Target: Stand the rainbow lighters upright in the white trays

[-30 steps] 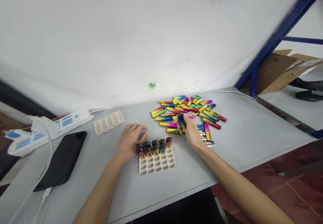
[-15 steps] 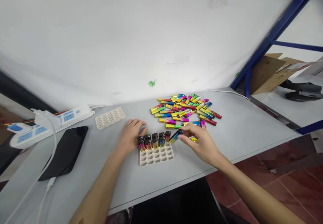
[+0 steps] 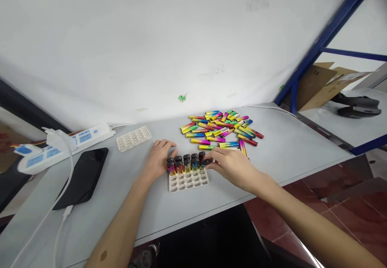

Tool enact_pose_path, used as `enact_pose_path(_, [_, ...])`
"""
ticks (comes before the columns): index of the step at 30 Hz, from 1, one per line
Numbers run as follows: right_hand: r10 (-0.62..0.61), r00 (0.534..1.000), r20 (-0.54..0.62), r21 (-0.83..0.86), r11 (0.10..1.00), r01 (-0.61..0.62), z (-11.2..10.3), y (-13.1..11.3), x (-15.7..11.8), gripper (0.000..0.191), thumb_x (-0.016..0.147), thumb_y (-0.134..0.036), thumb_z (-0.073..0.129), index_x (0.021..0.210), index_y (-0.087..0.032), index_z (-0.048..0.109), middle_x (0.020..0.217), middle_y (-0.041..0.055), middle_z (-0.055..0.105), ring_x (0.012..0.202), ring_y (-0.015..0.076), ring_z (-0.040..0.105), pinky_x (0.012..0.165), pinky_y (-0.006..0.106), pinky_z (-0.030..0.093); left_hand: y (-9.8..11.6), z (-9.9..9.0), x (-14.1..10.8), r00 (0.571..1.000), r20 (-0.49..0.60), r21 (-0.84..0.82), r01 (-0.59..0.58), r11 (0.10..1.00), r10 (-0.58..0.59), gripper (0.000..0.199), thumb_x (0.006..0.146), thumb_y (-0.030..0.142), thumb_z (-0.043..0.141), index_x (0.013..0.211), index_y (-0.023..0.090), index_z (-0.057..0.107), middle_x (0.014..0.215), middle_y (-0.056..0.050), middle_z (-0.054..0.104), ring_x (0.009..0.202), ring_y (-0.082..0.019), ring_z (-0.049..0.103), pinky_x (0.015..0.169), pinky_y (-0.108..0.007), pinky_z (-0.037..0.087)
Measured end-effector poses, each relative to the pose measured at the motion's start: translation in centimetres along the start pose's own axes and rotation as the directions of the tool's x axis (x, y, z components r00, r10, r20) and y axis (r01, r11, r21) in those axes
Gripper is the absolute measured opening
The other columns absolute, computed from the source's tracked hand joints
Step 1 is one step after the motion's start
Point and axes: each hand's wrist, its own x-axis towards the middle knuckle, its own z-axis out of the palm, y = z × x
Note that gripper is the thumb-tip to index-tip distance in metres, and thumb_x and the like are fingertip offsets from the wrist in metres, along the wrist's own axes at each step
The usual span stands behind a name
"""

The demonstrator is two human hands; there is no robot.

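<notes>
- The white wall [image 3: 181,50] rises beyond the grip of the right hand.
- The grey table [image 3: 287,151] spreads under the grip and to both sides of it.
- A loose heap of shiny multicoloured lighters [image 3: 220,131] lies just beyond the grip, its nearest pieces close to the fingers.
- The white power strip [image 3: 86,137] is well to the left of the grip.
- The right hand [image 3: 231,164] pinches a single lighter between thumb and fingers.
- The left hand [image 3: 157,159], left of that grip, curves beside the near tray, thumb apart from its fingers; whether it touches the tray cannot be told.
- The black phone [image 3: 83,179] lies far left of the grip.
- The near tray [image 3: 189,181] sits just left of the grip, its front rows of slots bare.
- The far tray [image 3: 134,139] lies beyond the left hand.
- Nine standing lighters [image 3: 187,164], dark ends up, fill slots left of the grip.
- The pinched lighter [image 3: 206,162] tilts over the near tray's right edge; its lower end is partly hidden, so seating is unclear.
</notes>
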Motion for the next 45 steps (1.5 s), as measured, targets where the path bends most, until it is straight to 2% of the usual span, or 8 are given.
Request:
enact_pose_path(9, [0.095, 0.988, 0.119, -0.094, 0.992, -0.084, 1.3, 0.2, 0.0, 0.033, 0.097, -0.045, 0.060, 0.078, -0.020, 0.071, 0.081, 0.0087, 0.073, 0.070, 0.0229, 0.067, 0.054, 0.031, 0.032, 0.0, 0.0, 0.0, 1.000, 0.020, -0.008, 0.002, 1.000, -0.002, 0.028, 0.099, 0.038, 0.045, 0.107, 0.020, 0.064, 0.112, -0.011, 0.066, 0.108, -0.029, 0.053, 0.095, -0.046, 0.047])
enact_pose_path(14, [0.054, 0.997, -0.062, -0.141, 0.988, -0.063, 2.4, 4.4, -2.8, 0.042, 0.097, -0.050, 0.056, 0.119, -0.017, 0.069, 0.123, 0.0151, 0.069, 0.116, 0.0328, 0.062, 0.092, 0.044, 0.051, -0.2, 0.0, -0.1, 1.000, 0.024, -0.019, -0.007, 1.000, 0.008, 0.030, 0.100, 0.040, 0.044, 0.109, 0.019, 0.064, 0.113, -0.011, 0.065, 0.108, -0.029, 0.053, 0.095, -0.045, 0.047])
enact_pose_path(17, [0.112, 0.987, -0.116, -0.238, 0.961, -0.137, 3.8, 7.5, -3.7, 0.070, 0.095, -0.063, 0.050, 0.148, -0.018, 0.051, 0.156, 0.0167, 0.046, 0.148, 0.0417, 0.033, 0.115, 0.059, 0.035, -0.3, 0.1, -0.2, 1.000, 0.015, -0.023, -0.009, 1.000, 0.010, 0.029, 0.100, 0.040, 0.045, 0.108, 0.020, 0.064, 0.113, -0.010, 0.066, 0.108, -0.029, 0.053, 0.094, -0.045, 0.047])
enact_pose_path(21, [0.231, 0.973, -0.029, -0.240, 0.943, -0.231, 5.3, 9.6, -3.5, 0.076, 0.099, -0.065, 0.036, 0.160, -0.020, 0.034, 0.167, 0.0149, 0.027, 0.155, 0.0401, 0.016, 0.122, 0.060, 0.024, -0.4, 0.3, -0.1, 1.000, 0.007, -0.019, -0.005, 1.000, 0.005, 0.028, 0.099, 0.040, 0.046, 0.108, 0.020, 0.064, 0.112, -0.009, 0.066, 0.107, -0.029, 0.053, 0.095, -0.045, 0.046])
enact_pose_path(27, [0.236, 0.969, -0.070, -0.192, 0.950, -0.245, 5.6, 9.6, -2.1, 0.070, 0.100, -0.060, 0.041, 0.152, -0.014, 0.047, 0.155, 0.0157, 0.047, 0.151, 0.0381, 0.028, 0.124, 0.054, 0.026, -0.3, 0.2, -0.1, 1.000, 0.026, -0.014, -0.005, 1.000, 0.005, 0.027, 0.099, 0.039, 0.046, 0.108, 0.020, 0.063, 0.114, -0.009, 0.065, 0.108, -0.028, 0.053, 0.096, -0.045, 0.046])
enact_pose_path(32, [0.164, 0.961, -0.224, -0.206, 0.955, -0.211, 5.5, 9.9, -0.7, 0.047, 0.096, -0.047, 0.055, 0.127, -0.013, 0.066, 0.119, 0.0164, 0.065, 0.117, 0.0347, 0.056, 0.105, 0.049, 0.045, -0.3, 0.2, 0.0, 1.000, 0.017, -0.008, 0.006, 1.000, -0.006, 0.026, 0.099, 0.039, 0.047, 0.107, 0.020, 0.064, 0.113, -0.009, 0.065, 0.108, -0.029, 0.053, 0.096, -0.045, 0.046])
enact_pose_path(40, [0.055, 0.954, -0.295, -0.275, 0.951, -0.140, 6.1, 11.2, 0.1, 0.034, 0.099, -0.049, 0.053, 0.093, -0.018, 0.067, 0.094, 0.0119, 0.067, 0.095, 0.0303, 0.054, 0.088, 0.044, 0.045, -0.2, 0.1, -0.1, 1.000, 0.028, -0.014, 0.011, 1.000, -0.011, 0.027, 0.098, 0.038, 0.047, 0.108, 0.019, 0.064, 0.112, -0.010, 0.066, 0.109, -0.029, 0.053, 0.096, -0.046, 0.046])
enact_pose_path(45, [0.045, 0.949, -0.311, -0.302, 0.942, -0.144, 6.3, 11.4, 0.3, 0.034, 0.099, -0.049, 0.053, 0.092, -0.018, 0.065, 0.093, 0.0119, 0.065, 0.091, 0.0293, 0.055, 0.082, 0.041, 0.044, -0.2, 0.1, 0.0, 0.999, 0.030, -0.014, 0.019, 1.000, -0.018, 0.027, 0.098, 0.039, 0.048, 0.108, 0.020, 0.064, 0.113, -0.009, 0.066, 0.108, -0.029, 0.053, 0.096, -0.046, 0.047])
